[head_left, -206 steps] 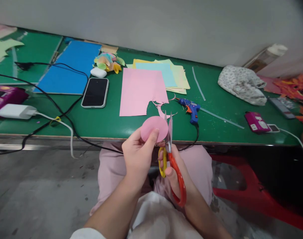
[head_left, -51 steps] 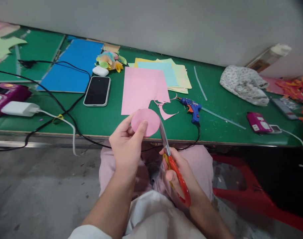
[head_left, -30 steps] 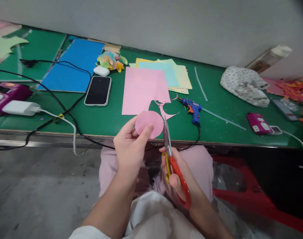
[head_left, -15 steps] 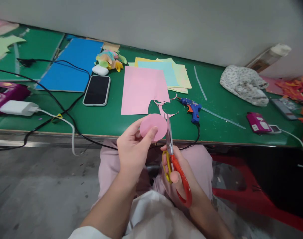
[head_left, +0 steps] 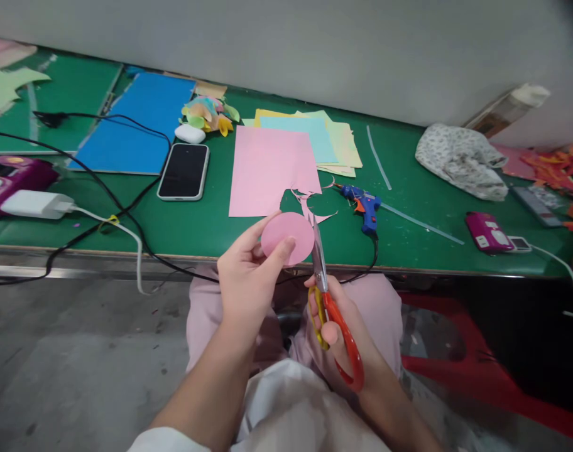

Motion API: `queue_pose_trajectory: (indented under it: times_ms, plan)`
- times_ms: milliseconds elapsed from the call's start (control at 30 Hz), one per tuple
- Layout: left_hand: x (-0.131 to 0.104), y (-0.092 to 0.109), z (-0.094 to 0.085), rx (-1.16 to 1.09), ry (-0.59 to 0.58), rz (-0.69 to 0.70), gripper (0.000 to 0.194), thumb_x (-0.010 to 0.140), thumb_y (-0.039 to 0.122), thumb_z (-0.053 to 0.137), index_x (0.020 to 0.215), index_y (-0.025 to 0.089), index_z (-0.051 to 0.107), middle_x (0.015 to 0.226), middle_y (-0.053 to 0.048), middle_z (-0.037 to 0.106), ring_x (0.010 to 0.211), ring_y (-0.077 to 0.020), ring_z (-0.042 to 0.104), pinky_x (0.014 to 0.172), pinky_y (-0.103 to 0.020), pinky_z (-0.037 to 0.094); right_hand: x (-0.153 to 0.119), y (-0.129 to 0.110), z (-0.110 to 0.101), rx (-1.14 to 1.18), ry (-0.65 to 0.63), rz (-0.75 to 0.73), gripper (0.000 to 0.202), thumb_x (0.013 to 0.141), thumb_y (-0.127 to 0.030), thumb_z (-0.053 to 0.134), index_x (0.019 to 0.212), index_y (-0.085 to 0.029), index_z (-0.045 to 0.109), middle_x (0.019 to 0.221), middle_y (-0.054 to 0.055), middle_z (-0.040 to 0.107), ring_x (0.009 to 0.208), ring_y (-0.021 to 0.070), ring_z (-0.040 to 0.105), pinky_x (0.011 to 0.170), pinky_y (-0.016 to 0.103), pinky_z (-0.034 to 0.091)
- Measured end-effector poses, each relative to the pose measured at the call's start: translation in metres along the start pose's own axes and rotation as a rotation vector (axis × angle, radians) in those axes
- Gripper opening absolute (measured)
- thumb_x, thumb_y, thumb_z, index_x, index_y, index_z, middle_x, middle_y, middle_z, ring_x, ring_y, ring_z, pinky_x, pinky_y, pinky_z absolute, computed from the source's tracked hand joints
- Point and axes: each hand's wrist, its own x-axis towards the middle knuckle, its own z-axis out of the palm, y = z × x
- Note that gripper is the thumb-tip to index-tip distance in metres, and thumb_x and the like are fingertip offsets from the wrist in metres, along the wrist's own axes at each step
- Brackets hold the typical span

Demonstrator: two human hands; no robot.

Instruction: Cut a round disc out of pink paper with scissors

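Between thumb and fingers, my left hand (head_left: 249, 270) pinches a round pink paper disc (head_left: 286, 233) above the table's front edge. My right hand (head_left: 340, 314) is closed around a pair of scissors (head_left: 320, 263) with one red and one yellow handle. Their blades point away from me, nearly together, right beside the disc's right edge; whether they touch it I cannot tell. Just beyond lie thin pink paper scraps (head_left: 308, 204) and a pink sheet (head_left: 272, 163) with a curved cut-out in its lower right corner.
Right of the sheet lies a blue glue gun (head_left: 364, 204) with a clear glue stick. Coloured sheets (head_left: 300, 135), a phone (head_left: 183, 171), a blue board (head_left: 136, 125) and paper petals (head_left: 208, 113) lie behind or leftward. Black cables (head_left: 112, 194) cross the left side; a patterned cloth (head_left: 458, 160) lies right.
My left hand has shifted the pink disc slightly left and up. The scissors stay almost in place, and their blades look closer together.
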Motion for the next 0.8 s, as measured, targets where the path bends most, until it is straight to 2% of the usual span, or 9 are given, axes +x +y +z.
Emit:
queue_pose_trajectory:
  times_ms: [267,433,533,700,800]
  plan:
    - [0.002,-0.004,0.000,-0.049,-0.006,-0.006,0.042,0.069,0.031,0.087,0.109,0.022,0.079,0.091,-0.002,0.080,0.077,-0.0160,0.075,0.069,-0.023,0.063,-0.008,-0.002,0.001,-0.014,0.014,0.027,0.072,0.071,-0.084,0.064,0.118,-0.030,0.063,0.087,0.005,0.058,0.081,0.0235,0.057,0.086,0.037,0.055]
    - [0.003,-0.006,-0.002,-0.033,-0.008,-0.024,0.043,0.070,0.031,0.085,0.112,0.022,0.078,0.087,-0.002,0.079,0.074,-0.0157,0.074,0.066,-0.023,0.063,-0.007,-0.003,0.002,-0.013,0.009,-0.004,0.069,0.071,-0.084,0.062,0.115,-0.031,0.064,0.083,0.003,0.052,0.074,0.0223,0.053,0.083,0.040,0.055]
    - [0.003,-0.006,-0.003,-0.032,-0.007,-0.026,0.044,0.070,0.032,0.085,0.112,0.022,0.078,0.086,-0.002,0.079,0.074,-0.0161,0.074,0.067,-0.024,0.064,-0.008,-0.005,0.003,0.007,0.020,0.031,0.066,0.071,-0.082,0.066,0.113,-0.031,0.063,0.080,0.001,0.049,0.071,0.0207,0.050,0.080,0.039,0.054]
    - [0.004,-0.006,-0.003,-0.037,-0.013,-0.040,0.046,0.070,0.031,0.086,0.114,0.022,0.078,0.084,-0.002,0.079,0.072,-0.0159,0.074,0.066,-0.024,0.064,-0.004,0.001,-0.001,0.034,-0.034,0.083,0.071,0.069,-0.083,0.066,0.115,-0.029,0.060,0.083,0.002,0.047,0.077,0.0222,0.049,0.078,0.038,0.050]
    - [0.004,-0.006,-0.003,-0.046,-0.007,-0.034,0.044,0.070,0.032,0.086,0.112,0.022,0.078,0.082,-0.001,0.078,0.069,-0.0149,0.073,0.065,-0.023,0.063,0.007,0.014,-0.009,0.020,-0.131,0.070,0.076,0.065,-0.087,0.065,0.112,-0.028,0.057,0.079,0.000,0.045,0.072,0.0209,0.047,0.069,0.035,0.048]
